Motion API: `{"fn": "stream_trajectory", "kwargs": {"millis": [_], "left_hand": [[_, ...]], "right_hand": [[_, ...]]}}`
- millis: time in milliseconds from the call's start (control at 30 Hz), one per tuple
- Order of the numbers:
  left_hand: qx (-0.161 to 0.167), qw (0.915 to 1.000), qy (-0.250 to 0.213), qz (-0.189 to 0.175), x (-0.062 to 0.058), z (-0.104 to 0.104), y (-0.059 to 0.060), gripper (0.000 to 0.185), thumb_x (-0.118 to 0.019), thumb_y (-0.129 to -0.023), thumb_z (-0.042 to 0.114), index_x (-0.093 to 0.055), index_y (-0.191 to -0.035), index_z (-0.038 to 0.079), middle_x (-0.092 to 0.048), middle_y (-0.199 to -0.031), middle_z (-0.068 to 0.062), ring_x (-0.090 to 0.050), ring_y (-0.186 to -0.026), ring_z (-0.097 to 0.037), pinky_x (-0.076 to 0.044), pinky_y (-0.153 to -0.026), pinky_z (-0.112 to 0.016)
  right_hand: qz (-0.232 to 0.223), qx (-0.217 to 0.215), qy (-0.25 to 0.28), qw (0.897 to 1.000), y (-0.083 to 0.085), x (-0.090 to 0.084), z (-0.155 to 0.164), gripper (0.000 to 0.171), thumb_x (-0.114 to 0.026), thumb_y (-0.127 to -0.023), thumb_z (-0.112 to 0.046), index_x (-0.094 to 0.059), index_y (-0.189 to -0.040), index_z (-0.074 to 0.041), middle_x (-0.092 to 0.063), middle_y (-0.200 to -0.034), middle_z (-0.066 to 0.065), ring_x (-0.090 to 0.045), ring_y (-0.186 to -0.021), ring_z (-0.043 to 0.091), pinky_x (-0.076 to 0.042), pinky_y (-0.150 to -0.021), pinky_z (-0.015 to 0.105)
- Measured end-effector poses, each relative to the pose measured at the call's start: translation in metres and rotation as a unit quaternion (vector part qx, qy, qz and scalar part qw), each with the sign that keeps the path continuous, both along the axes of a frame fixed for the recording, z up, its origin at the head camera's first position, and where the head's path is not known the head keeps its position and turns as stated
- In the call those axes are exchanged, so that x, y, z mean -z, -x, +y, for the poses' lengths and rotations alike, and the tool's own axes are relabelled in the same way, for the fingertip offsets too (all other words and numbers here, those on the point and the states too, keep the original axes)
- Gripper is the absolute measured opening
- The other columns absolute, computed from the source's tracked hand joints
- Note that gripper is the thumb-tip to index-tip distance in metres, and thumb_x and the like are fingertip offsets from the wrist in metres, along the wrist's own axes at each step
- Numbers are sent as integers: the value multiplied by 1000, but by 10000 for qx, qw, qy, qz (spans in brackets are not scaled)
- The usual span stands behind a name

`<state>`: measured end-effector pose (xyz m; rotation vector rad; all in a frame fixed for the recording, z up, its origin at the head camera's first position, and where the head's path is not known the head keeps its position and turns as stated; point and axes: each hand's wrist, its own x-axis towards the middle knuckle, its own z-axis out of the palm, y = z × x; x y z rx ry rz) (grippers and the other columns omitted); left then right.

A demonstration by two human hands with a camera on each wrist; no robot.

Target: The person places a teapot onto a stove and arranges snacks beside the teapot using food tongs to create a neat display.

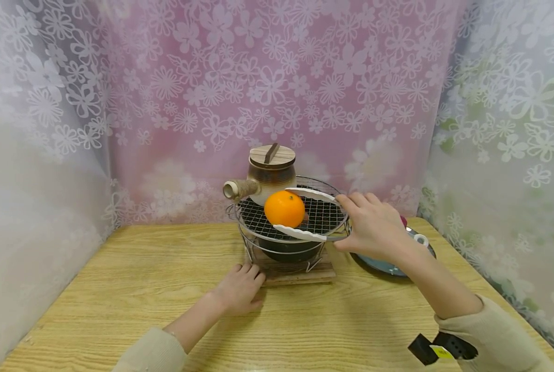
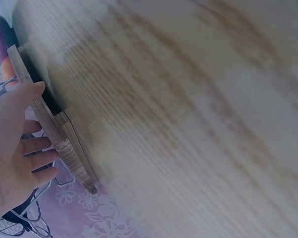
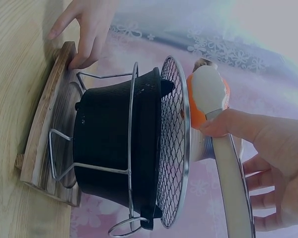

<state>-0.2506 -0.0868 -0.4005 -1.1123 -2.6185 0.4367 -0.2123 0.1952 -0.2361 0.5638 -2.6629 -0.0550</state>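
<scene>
My right hand [image 1: 374, 225] holds a pair of tongs [image 1: 300, 233] with white tips, its thumb and fingers on opposite arms. Between the tips is an orange [image 1: 282, 207], close over the round wire mesh [image 3: 173, 148] of a small grill. The grill's black bowl [image 3: 114, 139] sits in a wire stand [image 3: 102, 169] on a wooden board [image 1: 300, 275]. My left hand [image 1: 240, 289] rests its fingers on the board's left front corner, thumb spread apart toward the table. The left wrist view shows these fingers [image 2: 42, 158] along the board's edge.
A clay pot [image 1: 272, 178] with a wooden lid and a rope-wrapped side handle stands at the back of the mesh. Right of the grill, partly behind my right hand, lies a dark-rimmed round tray [image 1: 381, 266] with a white ring-shaped piece [image 1: 421, 239]. Floral curtains [image 1: 277, 77] surround the wooden table [image 1: 165, 279].
</scene>
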Motion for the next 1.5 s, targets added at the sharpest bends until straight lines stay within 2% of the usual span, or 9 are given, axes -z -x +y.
{"fn": "stream_trajectory", "kwargs": {"millis": [333,833,1500], "left_hand": [[12,10000,-82,-30,1,0,0,48,-60,-82,53,-54,-105,12,-47,-98,-5,-48,-94,-23,-39,-80,-35],[83,9999,-57,85,5,-1,2,50,-58,-83,53,-54,-108,10,-48,-102,-6,-49,-96,-24,-39,-79,-36],[107,9998,-115,140,5,-1,2,50,-59,-82,53,-54,-107,10,-49,-101,-7,-48,-95,-24,-39,-79,-35]], "right_hand": [[-100,51,79,9999,3,2,-7,82,-72,-65,-40,-45,-133,-2,-51,-122,17,-47,-107,37,-45,-77,53],[-169,-97,37,9998,8,3,-16,84,-73,-63,-42,-47,-132,-2,-52,-121,15,-49,-101,35,-47,-67,46],[-425,15,-47,9991,15,-2,-30,82,-69,-65,-42,-46,-133,-4,-50,-125,14,-46,-111,34,-46,-77,51]]}}
